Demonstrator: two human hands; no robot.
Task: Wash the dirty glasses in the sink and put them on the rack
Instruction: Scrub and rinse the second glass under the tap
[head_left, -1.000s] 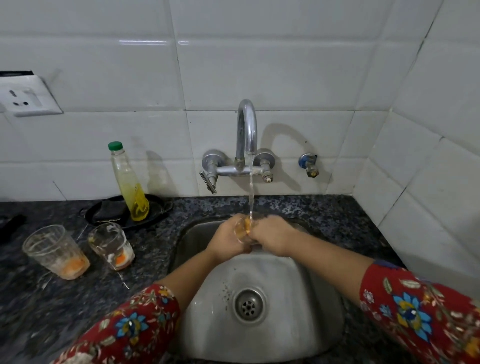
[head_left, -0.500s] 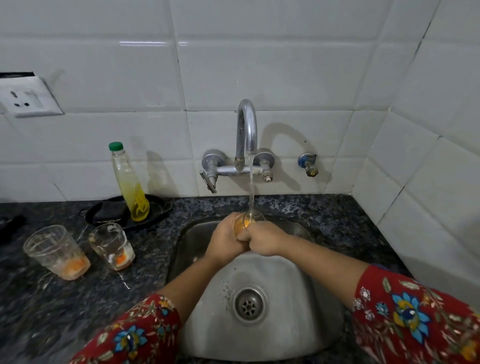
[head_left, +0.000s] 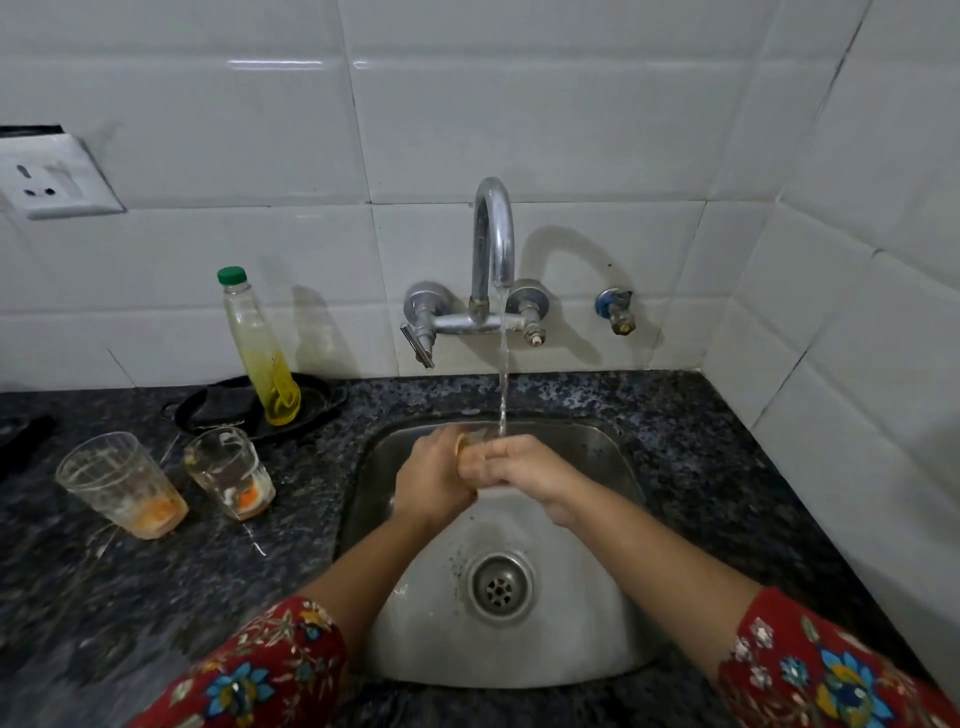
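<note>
Over the rounded steel sink (head_left: 597, 649), the left hand (head_left: 434, 478) wraps its grip round a small clear glass (head_left: 470, 441) stained orange; the right hand (head_left: 524, 467) curls its fingers against the other side, a narrow grip on the same glass; water from the curved chrome tap (head_left: 492, 249) lands beside the right fingers; half a second ago the rim stood up in the stream, now the glass sits lower, mostly hidden between the hands; a tall dirty clear tumbler (head_left: 122, 491) and a shorter dirty tumbler (head_left: 231, 473) remain on the dark speckled worktop (head_left: 156, 597).

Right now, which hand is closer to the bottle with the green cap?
Left. The left hand grips the glass on the side nearer the bottle; the right hand is past the glass.
</note>
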